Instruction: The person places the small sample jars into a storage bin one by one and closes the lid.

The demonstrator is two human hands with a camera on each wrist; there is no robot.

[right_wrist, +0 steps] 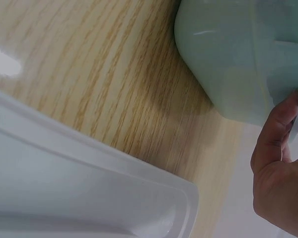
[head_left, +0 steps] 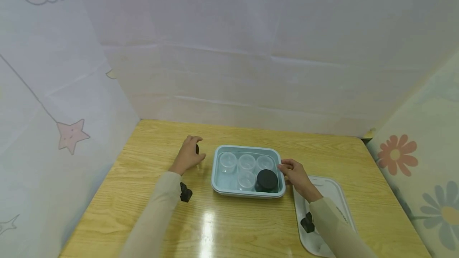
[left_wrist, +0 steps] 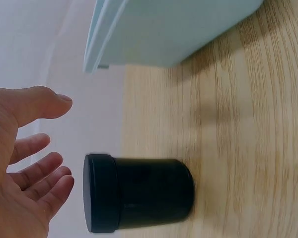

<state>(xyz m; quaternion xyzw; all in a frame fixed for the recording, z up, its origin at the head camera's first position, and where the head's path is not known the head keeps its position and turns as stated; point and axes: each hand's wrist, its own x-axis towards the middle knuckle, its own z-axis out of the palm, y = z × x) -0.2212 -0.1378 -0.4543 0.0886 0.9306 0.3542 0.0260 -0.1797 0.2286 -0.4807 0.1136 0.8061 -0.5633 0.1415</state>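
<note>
A light blue plastic container (head_left: 247, 195) stands mid-table, holding several clear plastic cups (head_left: 228, 162) and a black-lidded jar (head_left: 267, 180) in its near right corner. My right hand (head_left: 296, 176) pinches the container's right rim, with the thumb on the upper side and fingers beneath, as the right wrist view also shows. Left of the container, my left hand (head_left: 187, 155) hovers with fingers spread beside a second black jar (left_wrist: 144, 193). That jar stands upright on the table, and in the left wrist view a gap separates it from the fingers. From the head, the hand mostly hides it.
A whitish tray-like lid (head_left: 324, 186) lies on the wooden table (head_left: 143, 194) at the right, under my right forearm. Pale cloth walls (head_left: 251, 83) with printed figures enclose the table's back and sides.
</note>
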